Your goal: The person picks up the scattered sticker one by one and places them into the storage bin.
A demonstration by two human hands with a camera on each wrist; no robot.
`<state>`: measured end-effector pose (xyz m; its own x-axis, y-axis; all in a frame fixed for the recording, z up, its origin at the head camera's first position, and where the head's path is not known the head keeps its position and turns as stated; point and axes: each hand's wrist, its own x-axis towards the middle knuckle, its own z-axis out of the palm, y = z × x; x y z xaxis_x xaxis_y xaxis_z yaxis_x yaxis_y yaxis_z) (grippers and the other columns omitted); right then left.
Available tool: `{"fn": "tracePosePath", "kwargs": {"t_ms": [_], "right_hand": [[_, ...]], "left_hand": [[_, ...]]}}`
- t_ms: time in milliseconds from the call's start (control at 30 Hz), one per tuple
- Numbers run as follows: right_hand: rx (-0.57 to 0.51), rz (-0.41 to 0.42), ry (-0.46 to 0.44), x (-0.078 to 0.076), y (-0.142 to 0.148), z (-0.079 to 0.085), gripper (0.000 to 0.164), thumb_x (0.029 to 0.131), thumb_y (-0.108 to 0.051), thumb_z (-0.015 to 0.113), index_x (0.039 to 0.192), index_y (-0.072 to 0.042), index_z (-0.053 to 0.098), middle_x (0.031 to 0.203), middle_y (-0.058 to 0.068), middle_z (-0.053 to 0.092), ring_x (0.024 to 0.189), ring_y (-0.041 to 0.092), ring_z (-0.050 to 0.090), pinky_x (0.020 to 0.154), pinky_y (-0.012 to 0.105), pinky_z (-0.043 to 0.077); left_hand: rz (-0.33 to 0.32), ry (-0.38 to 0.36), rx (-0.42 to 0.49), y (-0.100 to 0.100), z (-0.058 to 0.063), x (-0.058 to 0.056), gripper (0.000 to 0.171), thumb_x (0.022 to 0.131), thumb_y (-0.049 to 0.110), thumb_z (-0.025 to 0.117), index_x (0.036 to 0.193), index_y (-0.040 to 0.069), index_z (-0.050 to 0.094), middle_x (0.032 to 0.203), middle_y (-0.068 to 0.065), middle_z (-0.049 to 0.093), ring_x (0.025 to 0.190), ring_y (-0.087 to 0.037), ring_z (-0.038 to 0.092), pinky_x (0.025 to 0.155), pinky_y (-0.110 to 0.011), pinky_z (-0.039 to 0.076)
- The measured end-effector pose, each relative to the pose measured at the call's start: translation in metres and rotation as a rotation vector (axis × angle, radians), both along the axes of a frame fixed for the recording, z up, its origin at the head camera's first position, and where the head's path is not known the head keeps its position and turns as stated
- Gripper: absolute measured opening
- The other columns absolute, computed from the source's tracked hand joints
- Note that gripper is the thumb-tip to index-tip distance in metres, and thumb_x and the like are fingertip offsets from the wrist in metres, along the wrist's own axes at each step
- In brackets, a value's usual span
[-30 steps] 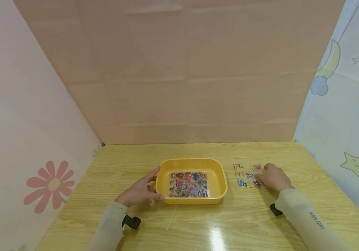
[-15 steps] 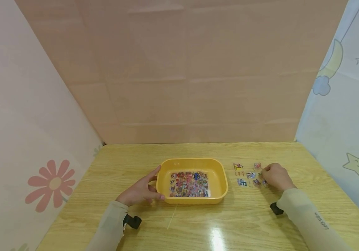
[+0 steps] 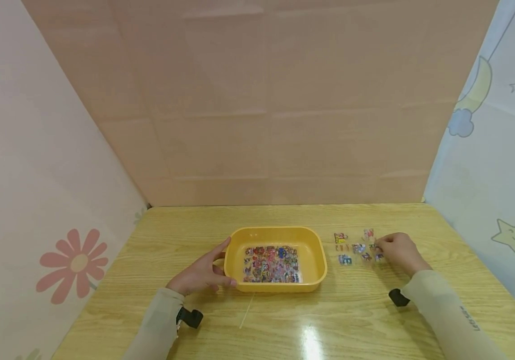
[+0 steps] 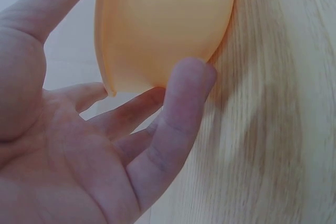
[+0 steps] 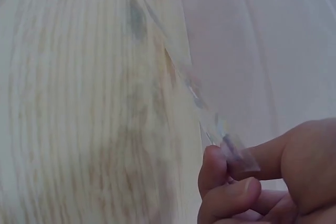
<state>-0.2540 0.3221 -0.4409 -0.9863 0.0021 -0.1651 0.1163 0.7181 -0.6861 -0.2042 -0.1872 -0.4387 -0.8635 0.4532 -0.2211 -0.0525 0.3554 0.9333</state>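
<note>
In the head view, my left hand (image 3: 200,275) holds the left end of a yellow plastic tray (image 3: 277,288), thumb and fingers spread around its wall. Up close, the left wrist view has the fingers touching the tray's end wall (image 4: 163,19). Several colourful cartoon stickers on clear film (image 3: 271,265) lie inside the tray. To the tray's right, my right hand (image 3: 400,251) pinches the right edge of a clear sticker sheet (image 3: 358,248) printed with small cartoon figures. The right wrist view shows this sheet (image 5: 191,85) tilted, its held edge raised off the table between thumb and fingers.
The wooden table (image 3: 203,217) ends at a pinkish-beige back panel (image 3: 266,125). Light patterned panels stand left and right. A thin pale strip (image 3: 246,311) lies in front of the tray. Each wrist carries a black device (image 3: 189,317).
My right hand has taken the sheet's right edge between thumb and fingers and lifted it. The sheet has shifted slightly up in view. Left hand and tray stay put.
</note>
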Motion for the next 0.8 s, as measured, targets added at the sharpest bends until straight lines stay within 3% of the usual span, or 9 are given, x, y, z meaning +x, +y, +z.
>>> {"fn": "tracePosePath", "kwargs": {"t_ms": [167, 367, 567, 800], "right_hand": [[-0.1, -0.018, -0.035, 0.001, 0.002, 0.0, 0.045, 0.107, -0.017, 0.038, 0.129, 0.019, 0.053, 0.105, 0.02, 0.069, 0.054, 0.013, 0.041, 0.053, 0.033, 0.042], [-0.142, -0.022, -0.047, 0.002, 0.002, 0.009, 0.047, 0.108, -0.021, 0.04, 0.132, 0.017, 0.051, 0.107, 0.017, 0.067, 0.053, 0.011, 0.038, 0.053, 0.034, 0.042], [-0.21, -0.005, -0.05, 0.003, -0.001, 0.019, 0.048, 0.108, -0.023, 0.042, 0.133, 0.017, 0.051, 0.096, 0.003, 0.066, 0.06, 0.011, 0.042, 0.052, 0.028, 0.038], [-0.241, 0.008, -0.039, 0.004, -0.007, 0.029, 0.048, 0.108, -0.025, 0.042, 0.135, 0.014, 0.051, 0.093, -0.001, 0.064, 0.053, 0.007, 0.034, 0.051, 0.029, 0.035]], "left_hand": [[-0.001, -0.001, 0.001, -0.001, -0.001, -0.001, 0.115, 0.081, 0.022, 0.085, 0.162, 0.033, 0.005, 0.16, -0.02, 0.028, 0.093, -0.024, 0.069, 0.062, -0.037, 0.054], [0.0, -0.002, -0.005, -0.001, -0.002, -0.001, 0.115, 0.081, 0.023, 0.086, 0.162, 0.034, 0.005, 0.16, -0.02, 0.028, 0.094, -0.024, 0.069, 0.063, -0.037, 0.055], [0.0, -0.004, 0.0, -0.002, -0.002, -0.001, 0.115, 0.081, 0.023, 0.086, 0.162, 0.034, 0.005, 0.16, -0.02, 0.027, 0.096, -0.024, 0.069, 0.063, -0.038, 0.055], [0.001, -0.012, -0.001, -0.002, -0.002, -0.001, 0.116, 0.081, 0.023, 0.086, 0.162, 0.034, 0.005, 0.16, -0.019, 0.026, 0.096, -0.024, 0.069, 0.063, -0.037, 0.055]]}}
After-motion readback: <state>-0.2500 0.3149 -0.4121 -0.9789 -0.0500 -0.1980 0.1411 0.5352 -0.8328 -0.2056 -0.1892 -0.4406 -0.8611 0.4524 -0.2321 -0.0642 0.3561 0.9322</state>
